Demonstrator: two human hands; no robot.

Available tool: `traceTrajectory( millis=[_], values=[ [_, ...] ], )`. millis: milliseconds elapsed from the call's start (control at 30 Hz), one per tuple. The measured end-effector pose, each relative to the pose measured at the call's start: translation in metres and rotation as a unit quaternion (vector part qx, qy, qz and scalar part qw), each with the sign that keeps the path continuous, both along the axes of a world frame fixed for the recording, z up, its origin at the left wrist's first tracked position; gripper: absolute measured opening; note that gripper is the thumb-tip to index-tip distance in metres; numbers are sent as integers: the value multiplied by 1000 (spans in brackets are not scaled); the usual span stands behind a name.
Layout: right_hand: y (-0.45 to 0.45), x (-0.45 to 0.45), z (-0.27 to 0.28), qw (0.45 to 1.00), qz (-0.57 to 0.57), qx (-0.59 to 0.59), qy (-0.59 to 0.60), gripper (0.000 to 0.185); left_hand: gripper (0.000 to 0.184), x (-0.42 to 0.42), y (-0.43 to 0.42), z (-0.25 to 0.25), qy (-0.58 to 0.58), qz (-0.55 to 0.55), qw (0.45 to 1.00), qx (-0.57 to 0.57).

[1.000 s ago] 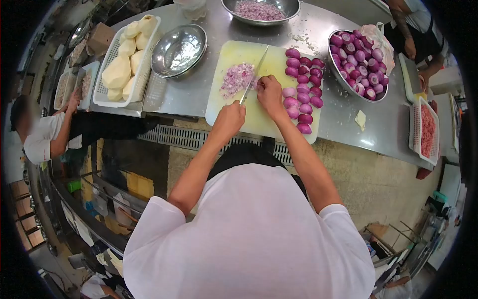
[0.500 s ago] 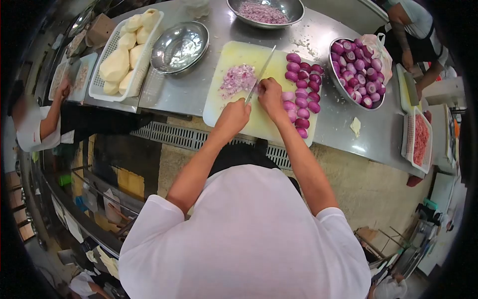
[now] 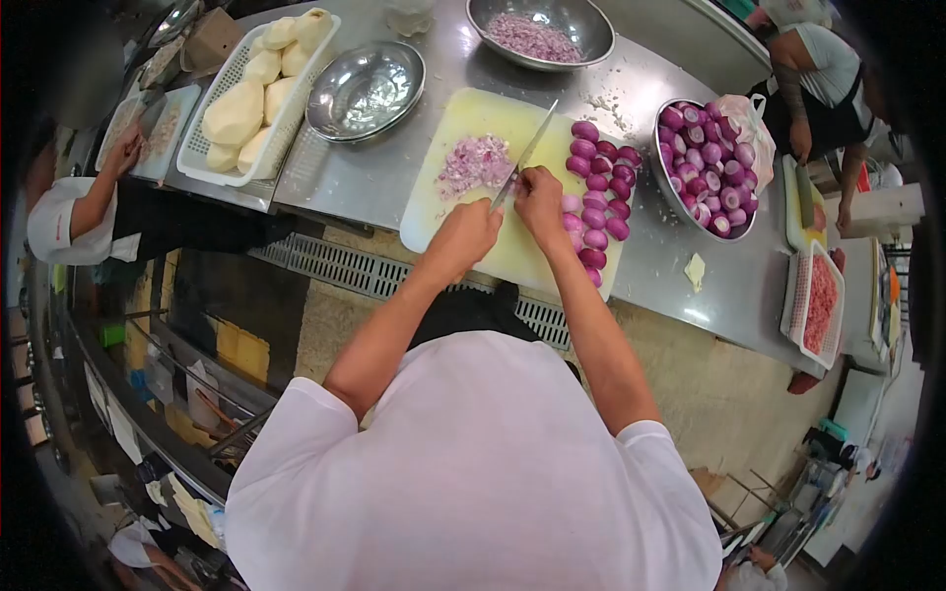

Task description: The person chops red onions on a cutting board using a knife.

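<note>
My left hand (image 3: 465, 236) is closed round the handle of a knife (image 3: 535, 143), whose blade points up and away across the board. Close against the blade's right side, my right hand (image 3: 539, 202) is curled on a piece of red onion, mostly hidden by the fingers. Both hands are over a pale yellow cutting board (image 3: 448, 222). Chopped onion (image 3: 475, 165) lies in a loose pile left of the knife. Peeled red onion halves (image 3: 594, 199) sit in rows along the board's right side, beside my right hand.
A bowl of peeled red onions (image 3: 711, 163) stands right of the board, a bowl of chopped onion (image 3: 537, 39) behind it. Leftward are a shiny metal bowl (image 3: 367, 91) and a white basket (image 3: 187, 163) of large peeled vegetables. Co-workers stand at both sides.
The view has shifted slightly. Both hands stay close together at the knife, and the blade remains beside my right hand. Nothing is visibly let go or picked up.
</note>
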State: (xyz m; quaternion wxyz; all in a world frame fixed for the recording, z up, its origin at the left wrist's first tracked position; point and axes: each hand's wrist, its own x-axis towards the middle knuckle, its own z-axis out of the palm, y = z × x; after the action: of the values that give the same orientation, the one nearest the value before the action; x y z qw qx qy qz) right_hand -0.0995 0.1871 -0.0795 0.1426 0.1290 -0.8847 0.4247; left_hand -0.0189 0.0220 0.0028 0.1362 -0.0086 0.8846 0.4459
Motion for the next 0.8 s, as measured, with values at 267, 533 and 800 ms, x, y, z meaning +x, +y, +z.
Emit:
traceTrajectory(
  millis=[267,533,800],
  values=[
    [12,0,8,998,39,43,39,14,36,2,-10,-16,210,-9,972,-103],
    [3,11,13,997,39,69,-21,13,39,8,-6,-7,48,10,998,-38],
    [4,12,11,998,42,43,-7,10,39,7,-1,-6,54,7,998,-31]
  ],
)
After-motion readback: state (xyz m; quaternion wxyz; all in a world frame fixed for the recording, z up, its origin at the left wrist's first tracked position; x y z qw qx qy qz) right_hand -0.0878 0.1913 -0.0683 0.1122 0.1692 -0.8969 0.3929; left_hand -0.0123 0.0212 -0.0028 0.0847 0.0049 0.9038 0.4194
